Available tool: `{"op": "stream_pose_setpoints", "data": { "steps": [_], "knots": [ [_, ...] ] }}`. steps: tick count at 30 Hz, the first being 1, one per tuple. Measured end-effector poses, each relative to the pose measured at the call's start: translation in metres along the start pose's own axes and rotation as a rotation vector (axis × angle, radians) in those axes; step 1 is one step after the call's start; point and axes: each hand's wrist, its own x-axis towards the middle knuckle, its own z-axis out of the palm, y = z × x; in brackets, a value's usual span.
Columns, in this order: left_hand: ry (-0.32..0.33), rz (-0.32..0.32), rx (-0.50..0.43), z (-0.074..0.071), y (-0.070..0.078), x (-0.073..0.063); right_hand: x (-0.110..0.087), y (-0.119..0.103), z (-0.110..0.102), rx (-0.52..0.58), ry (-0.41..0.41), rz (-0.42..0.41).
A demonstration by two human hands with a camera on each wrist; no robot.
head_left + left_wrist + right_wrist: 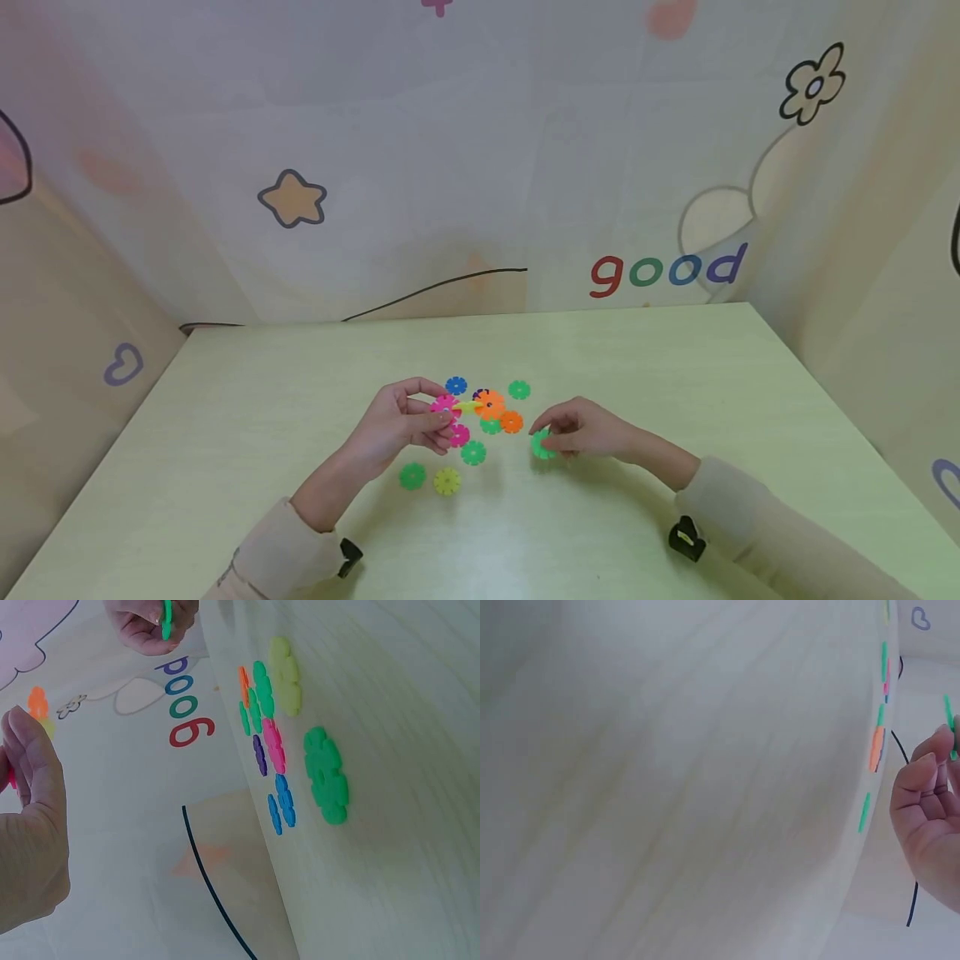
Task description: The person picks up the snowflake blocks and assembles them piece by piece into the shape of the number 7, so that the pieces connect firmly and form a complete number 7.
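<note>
My left hand point(390, 425) pinches a pink notched plastic disc point(446, 405) between thumb and fingers, above the table. Joined to that disc are a yellow disc point(468, 407), seen edge-on, and an orange disc point(490, 405) at the right end of the chain. To the right, my right hand point(588, 429) holds a green notched disc point(542, 445) by its edge. In the left wrist view the same green disc point(166, 619) shows edge-on at the right fingertips. Much of the pink disc is hidden by the left fingers in that view.
Loose notched discs lie on the pale table point(637, 358) beneath and around the hands: blue point(456, 386), green point(519, 390), orange point(512, 422), pink point(460, 435), yellow point(447, 481), and purple point(259, 755). A printed cloth backdrop point(480, 167) rises behind the table.
</note>
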Motion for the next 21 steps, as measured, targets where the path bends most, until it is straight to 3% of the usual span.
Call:
{"op": "stream_pose_setpoints", "data": {
  "steps": [21],
  "knots": [
    [-0.011,0.005,-0.005,0.0,0.0,0.001,-0.006,-0.024,-0.004,0.095,0.177,-0.006]
  ]
}}
